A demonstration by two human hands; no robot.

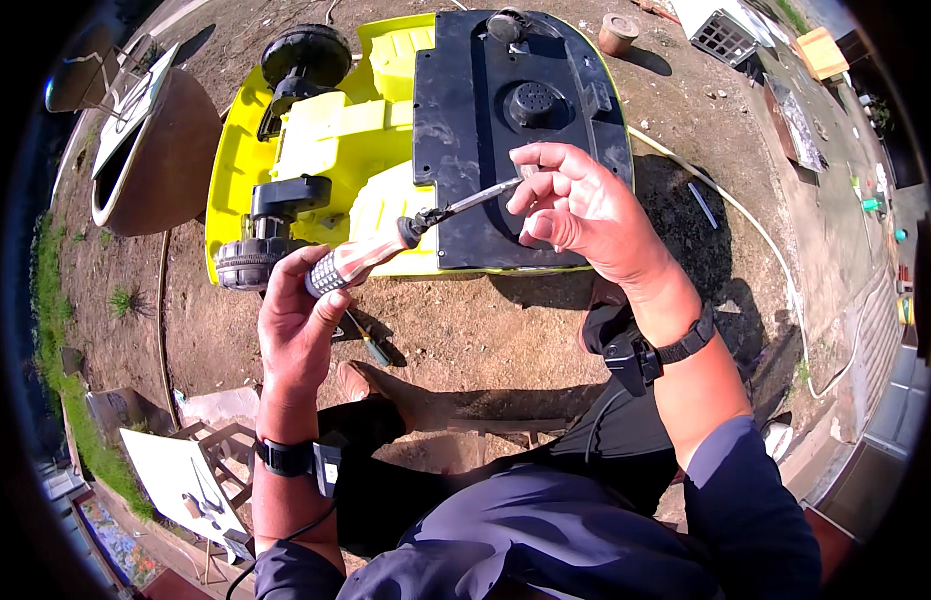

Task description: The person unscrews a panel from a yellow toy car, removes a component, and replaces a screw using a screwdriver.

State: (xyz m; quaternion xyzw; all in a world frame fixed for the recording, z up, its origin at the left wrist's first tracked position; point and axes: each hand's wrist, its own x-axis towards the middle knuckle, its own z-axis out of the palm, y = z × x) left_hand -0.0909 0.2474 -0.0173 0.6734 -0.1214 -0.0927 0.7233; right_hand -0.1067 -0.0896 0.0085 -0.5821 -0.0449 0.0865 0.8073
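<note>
Pinkish-handled screwdriver (411, 232) with checkered grip, black collar, greyish shaft.

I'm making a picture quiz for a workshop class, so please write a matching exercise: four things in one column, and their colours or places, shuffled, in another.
Things:
1. Long-shafted tool
2. Plastic body
3. Flat panel
4. Small pot

Colours or places:
A. Bright yellow
B. Standing on the dirt ground, toward the picture's top right
C. Black, with a round perforated cap
D. Its handle gripped by the left hand

Right pairs: 1-D, 2-A, 3-C, 4-B
</note>
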